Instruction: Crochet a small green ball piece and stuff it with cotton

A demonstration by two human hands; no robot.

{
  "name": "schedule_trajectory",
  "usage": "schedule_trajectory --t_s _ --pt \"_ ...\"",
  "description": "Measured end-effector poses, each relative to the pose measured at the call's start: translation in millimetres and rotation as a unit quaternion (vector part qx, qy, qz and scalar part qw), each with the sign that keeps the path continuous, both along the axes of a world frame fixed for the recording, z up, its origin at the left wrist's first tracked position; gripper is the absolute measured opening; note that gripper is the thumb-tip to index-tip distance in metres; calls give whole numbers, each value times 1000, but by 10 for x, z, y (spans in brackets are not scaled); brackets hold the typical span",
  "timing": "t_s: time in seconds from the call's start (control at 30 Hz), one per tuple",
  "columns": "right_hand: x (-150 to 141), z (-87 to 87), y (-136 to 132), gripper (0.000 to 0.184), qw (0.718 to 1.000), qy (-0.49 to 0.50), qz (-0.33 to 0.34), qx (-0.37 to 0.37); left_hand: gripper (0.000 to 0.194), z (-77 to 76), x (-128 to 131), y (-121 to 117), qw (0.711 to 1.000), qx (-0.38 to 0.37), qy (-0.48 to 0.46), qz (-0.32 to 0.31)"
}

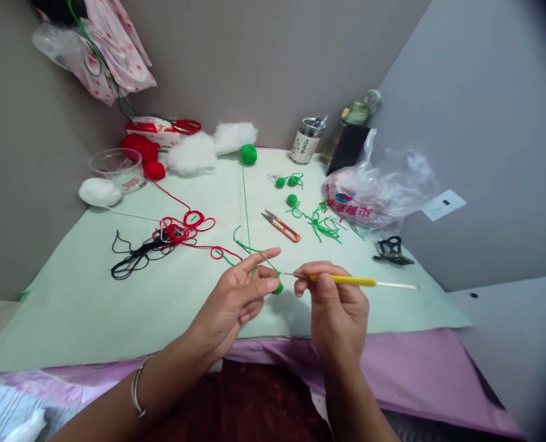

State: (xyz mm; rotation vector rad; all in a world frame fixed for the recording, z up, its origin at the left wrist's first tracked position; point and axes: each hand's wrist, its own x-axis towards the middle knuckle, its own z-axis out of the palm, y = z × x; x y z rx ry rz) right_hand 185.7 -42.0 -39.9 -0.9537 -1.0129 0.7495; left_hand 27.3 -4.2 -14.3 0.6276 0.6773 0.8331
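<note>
I have my left hand [238, 288], forefinger outstretched, pinching the green yarn piece [278, 288] between both hands; my right hand [339, 304] grips the hook [358, 282] nearly level.

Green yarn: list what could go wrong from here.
The yellow-handled hook, its tip at the green piece in the left grip, could slip and lose a loop. The green ball might roll if its strand is tugged. That strand could also snag on the red yarn nearby.

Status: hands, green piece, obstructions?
Left hand pinching green piece. Right hand gripping yellow hook, tip at piece. Orange snips lie beyond hands.
</note>
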Motion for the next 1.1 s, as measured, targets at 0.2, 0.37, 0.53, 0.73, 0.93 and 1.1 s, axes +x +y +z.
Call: schedule_trajectory --t_s 0.2,0.37,0.53,0.73,0.93,1.1 --pt "37 13 28 19 994 80 69 -24 45 -21 -9 25 1000 8 -5 -13" --pt "-11 -53 -9 15 998 -11 47 -33 53 -100 24 -3 995 78 57 12" --pt "-1 1 15 17 995 70 56 -40 43 -124 -36 -12 990 100 99 16" --pt "15 34 22 21 995 67 69 -25 41 -126 -54 -31 987 115 107 27" --pt "38 42 -63 23 997 -62 36 -3 39 -127 -62 -32 975 155 156 40" --pt "43 106 -117 23 972 -229 3 50 37 -98 -50 -46 961 183 197 63"
